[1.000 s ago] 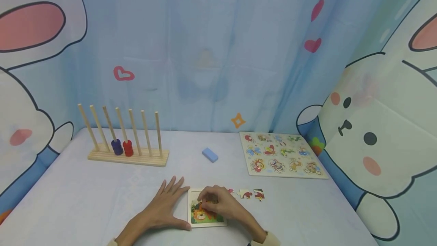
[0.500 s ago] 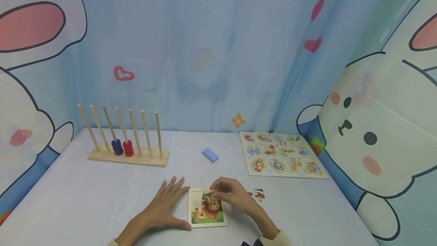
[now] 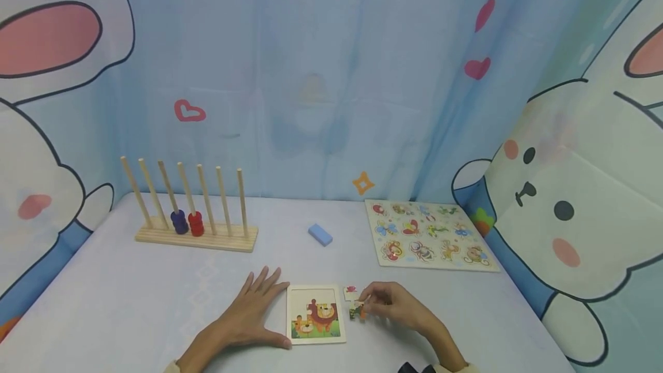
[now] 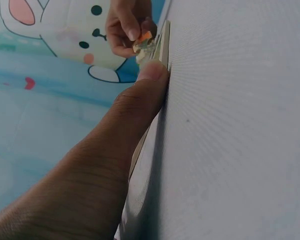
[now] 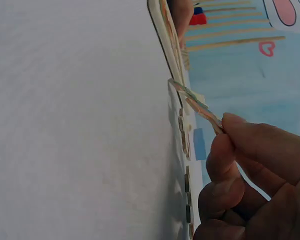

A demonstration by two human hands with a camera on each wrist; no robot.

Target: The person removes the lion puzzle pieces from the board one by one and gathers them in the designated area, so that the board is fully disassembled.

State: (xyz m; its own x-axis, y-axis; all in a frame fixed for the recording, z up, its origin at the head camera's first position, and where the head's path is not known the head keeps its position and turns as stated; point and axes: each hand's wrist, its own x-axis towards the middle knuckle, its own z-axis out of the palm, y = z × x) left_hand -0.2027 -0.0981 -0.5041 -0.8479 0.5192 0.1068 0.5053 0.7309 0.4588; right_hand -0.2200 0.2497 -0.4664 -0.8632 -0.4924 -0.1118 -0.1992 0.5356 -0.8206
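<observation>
A framed jigsaw puzzle tray [image 3: 303, 297] lies on the table, with lion pieces [image 3: 322, 316] filling its lower part and bare wood above. My left hand [image 3: 251, 316] is spread flat at the tray's left side; its thumb [image 4: 152, 72] touches the frame's near corner in the left wrist view. To the right of the tray, my right hand [image 3: 396, 305] pinches a jigsaw piece [image 3: 355, 310] between thumb and forefinger. The right wrist view shows this piece [image 5: 202, 110] tilted, one end near the table. A loose piece with a pink print [image 3: 350, 292] lies just behind it.
More loose pieces [image 5: 187, 182] lie in a row on the table in the right wrist view. Behind stand a wooden peg rack [image 3: 197, 239] with blue and red beads, a blue block [image 3: 320, 235] and an insect picture board [image 3: 430, 235]. A printed curtain [image 3: 305, 73] hangs at the back.
My right hand has moved right, from over the tray to beside it, carrying a piece off. The tray's upper part is now uncovered. My left hand stays in place.
</observation>
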